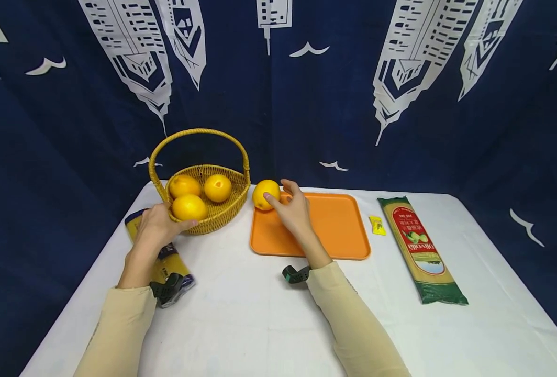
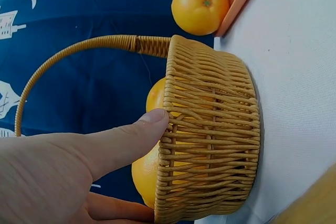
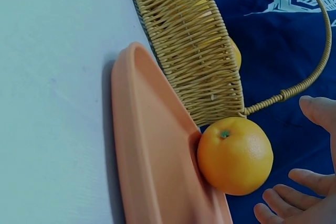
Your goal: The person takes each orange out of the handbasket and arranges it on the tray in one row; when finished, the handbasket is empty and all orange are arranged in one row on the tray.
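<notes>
My left hand (image 1: 158,225) holds the near-left rim of a woven wicker basket (image 1: 217,220), its thumb lying against the rim in the left wrist view. Inside the basket are three oranges (image 1: 218,188), partly hidden by the weave in the wrist views. Another orange (image 3: 235,156) sits at the back left corner of an orange tray (image 1: 325,225), right beside the basket. Over that tray, my right hand (image 1: 294,209) is spread around the orange's right side. In the right wrist view, the right thumb and fingers stand apart from the fruit.
Under my left forearm lies a yellow and blue package (image 1: 172,262). Right of the tray are a small yellow packet (image 1: 377,225) and a long green and gold Olivoilà package (image 1: 422,251). A dark blue curtain (image 1: 307,115) hangs behind the white table (image 1: 241,314).
</notes>
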`<state>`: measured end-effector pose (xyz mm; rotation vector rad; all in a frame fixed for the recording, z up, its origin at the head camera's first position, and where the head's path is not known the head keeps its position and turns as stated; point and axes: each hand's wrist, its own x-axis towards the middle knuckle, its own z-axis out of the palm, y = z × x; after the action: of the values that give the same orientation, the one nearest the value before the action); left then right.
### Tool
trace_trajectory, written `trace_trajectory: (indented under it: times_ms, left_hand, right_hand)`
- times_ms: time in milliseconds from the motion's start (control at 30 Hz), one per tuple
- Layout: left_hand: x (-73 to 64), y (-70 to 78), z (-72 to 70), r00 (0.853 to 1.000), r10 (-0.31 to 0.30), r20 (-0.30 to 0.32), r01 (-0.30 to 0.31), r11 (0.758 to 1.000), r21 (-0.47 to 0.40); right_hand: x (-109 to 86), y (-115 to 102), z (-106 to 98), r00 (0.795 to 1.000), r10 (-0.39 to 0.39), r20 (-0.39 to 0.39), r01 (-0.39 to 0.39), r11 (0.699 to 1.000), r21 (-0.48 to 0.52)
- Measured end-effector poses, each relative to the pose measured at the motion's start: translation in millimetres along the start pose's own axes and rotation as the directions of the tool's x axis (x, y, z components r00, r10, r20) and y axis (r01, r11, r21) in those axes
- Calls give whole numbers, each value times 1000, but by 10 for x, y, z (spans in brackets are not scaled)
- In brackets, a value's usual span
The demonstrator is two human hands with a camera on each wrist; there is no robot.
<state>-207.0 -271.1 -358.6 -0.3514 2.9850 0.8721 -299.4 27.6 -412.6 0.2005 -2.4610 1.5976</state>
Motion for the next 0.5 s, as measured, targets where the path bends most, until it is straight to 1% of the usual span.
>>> trace_trajectory:
  times_ms: [200, 400, 500]
  left_hand:
    - [15, -12, 4, 1000, 11, 1, -11, 1000, -1]
    - [11, -7, 6, 1000, 11, 16, -11, 1000, 5]
    - [13, -8, 11, 1000, 16, 16, -16, 1000, 4]
  right_hand:
    - [-28, -15, 36, 999, -37, 17, 37, 999, -19]
    - [-80, -62, 92, 999, -27, -17, 26, 998, -56]
    - [-112, -104, 120, 999, -35, -14, 34, 998, -61]
